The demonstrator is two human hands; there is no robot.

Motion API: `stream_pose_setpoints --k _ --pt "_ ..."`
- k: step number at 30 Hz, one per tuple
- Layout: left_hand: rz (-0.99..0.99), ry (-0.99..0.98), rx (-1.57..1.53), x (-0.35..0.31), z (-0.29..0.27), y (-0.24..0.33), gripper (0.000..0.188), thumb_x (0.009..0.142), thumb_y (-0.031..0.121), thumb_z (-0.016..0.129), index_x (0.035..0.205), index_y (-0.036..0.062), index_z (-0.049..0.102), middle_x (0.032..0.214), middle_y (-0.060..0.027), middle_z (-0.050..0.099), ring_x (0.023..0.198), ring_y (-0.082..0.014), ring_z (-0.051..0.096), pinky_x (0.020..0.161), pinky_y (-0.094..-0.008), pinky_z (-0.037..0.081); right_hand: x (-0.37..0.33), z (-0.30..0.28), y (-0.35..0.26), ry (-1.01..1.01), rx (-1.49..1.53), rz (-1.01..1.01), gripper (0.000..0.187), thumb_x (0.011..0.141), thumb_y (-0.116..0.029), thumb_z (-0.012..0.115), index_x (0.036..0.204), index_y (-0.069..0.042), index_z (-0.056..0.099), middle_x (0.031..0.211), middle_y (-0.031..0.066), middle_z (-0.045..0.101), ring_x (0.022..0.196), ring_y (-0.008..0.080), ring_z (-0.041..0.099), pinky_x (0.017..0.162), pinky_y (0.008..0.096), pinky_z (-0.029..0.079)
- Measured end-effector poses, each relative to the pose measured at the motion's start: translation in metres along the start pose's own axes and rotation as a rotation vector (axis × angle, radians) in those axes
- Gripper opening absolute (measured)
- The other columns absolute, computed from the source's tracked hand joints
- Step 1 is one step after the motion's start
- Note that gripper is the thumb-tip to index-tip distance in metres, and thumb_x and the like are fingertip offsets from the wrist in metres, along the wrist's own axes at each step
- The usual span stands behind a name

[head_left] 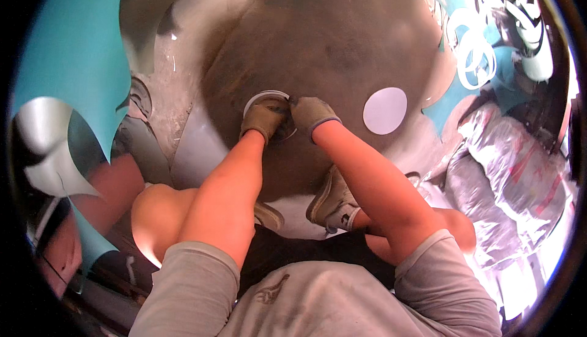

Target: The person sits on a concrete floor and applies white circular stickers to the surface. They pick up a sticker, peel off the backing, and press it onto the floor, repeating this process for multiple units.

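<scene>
Both hands (287, 120) on a disc (260, 98) at sheet (342, 37) centre; 2nd disc (384, 111) to right.

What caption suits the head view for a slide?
Gloved left hand and right hand press a pale disc on a dark sheet.

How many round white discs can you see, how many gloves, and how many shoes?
Round white discs: 2, one lying bare and one partly under the gloved hands
Gloves: 2, on the left hand and the right hand
Shoes: 2, one by the right forearm and one mostly hidden behind the left forearm
Total: 6
</scene>
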State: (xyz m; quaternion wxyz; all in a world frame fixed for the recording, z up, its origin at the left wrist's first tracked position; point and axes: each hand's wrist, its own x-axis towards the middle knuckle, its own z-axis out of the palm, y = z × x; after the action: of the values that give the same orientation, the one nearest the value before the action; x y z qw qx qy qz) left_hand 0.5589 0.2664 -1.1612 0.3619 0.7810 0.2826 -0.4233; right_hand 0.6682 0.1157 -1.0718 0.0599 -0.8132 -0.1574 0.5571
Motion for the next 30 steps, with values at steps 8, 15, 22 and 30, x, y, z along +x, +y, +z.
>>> stream_pose_setpoints --k 8,15,22,30 --pt "0.059 0.038 -0.057 -0.014 -0.009 0.022 0.046 0.089 0.036 0.075 0.126 0.0093 0.076 0.134 -0.0144 0.073 0.123 -0.0292 0.069 0.103 -0.0378 0.053 -0.02 0.021 0.014 0.099 0.295 0.081 0.038 0.105 -0.02 0.046 0.116 -0.004 0.078 0.123 0.0235 0.073 0.113 0.0412 0.072 0.098 0.0497 0.058" --pt "0.017 0.036 0.079 -0.034 -0.019 0.05 0.042 0.092 0.035 0.073 0.122 0.0069 0.077 0.124 -0.0129 0.077 0.113 -0.0292 0.073 0.096 -0.0367 0.055 -0.042 0.044 0.018 0.135 0.458 0.171 0.035 0.104 -0.017 0.046 0.115 -0.006 0.078 0.122 0.0228 0.074 0.113 0.0404 0.072 0.096 0.0503 0.059" --pt "0.083 -0.087 -0.007 -0.029 -0.011 0.042 0.034 0.096 0.025 0.07 0.123 0.0077 0.077 0.119 -0.0107 0.078 0.108 -0.0207 0.074 0.091 -0.0334 0.056 -0.031 0.108 0.021 0.213 0.453 0.109 0.034 0.104 -0.016 0.047 0.117 -0.007 0.077 0.119 0.0222 0.075 0.11 0.0407 0.073 0.093 0.0499 0.061" --pt "0.35 0.071 0.363 0.03 0.0 -0.036 0.044 0.096 0.034 0.072 0.128 0.0049 0.073 0.125 -0.0119 0.076 0.108 -0.0221 0.074 0.09 -0.0352 0.057 -0.038 0.143 0.004 0.284 0.624 0.196 0.036 0.105 -0.018 0.046 0.114 -0.002 0.077 0.117 0.0251 0.074 0.108 0.0422 0.073 0.094 0.0509 0.06"
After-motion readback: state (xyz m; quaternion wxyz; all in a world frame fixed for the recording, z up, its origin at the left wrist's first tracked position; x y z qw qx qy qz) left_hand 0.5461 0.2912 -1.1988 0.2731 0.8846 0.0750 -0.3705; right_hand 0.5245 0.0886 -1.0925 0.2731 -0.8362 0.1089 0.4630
